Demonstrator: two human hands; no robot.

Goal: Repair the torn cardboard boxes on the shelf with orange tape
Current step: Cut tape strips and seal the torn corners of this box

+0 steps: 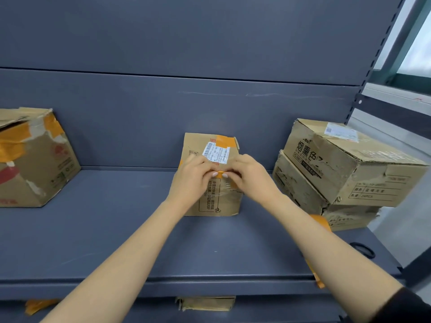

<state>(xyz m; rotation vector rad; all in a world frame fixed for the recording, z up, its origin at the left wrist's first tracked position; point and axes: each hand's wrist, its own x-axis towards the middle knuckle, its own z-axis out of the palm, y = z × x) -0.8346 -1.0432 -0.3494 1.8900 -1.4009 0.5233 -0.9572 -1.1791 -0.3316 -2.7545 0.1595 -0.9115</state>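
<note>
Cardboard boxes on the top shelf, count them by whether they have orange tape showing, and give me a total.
With orange tape: 2, the left box and the middle box under both hands.
No orange tape visible: 2, the upper right box and lower right box.
Total: 4

We count four cardboard boxes on the shelf: one at left, one at centre, two stacked at right. Two hands.

The hands hide most of the orange tape strip; the left box is cut off.
</note>
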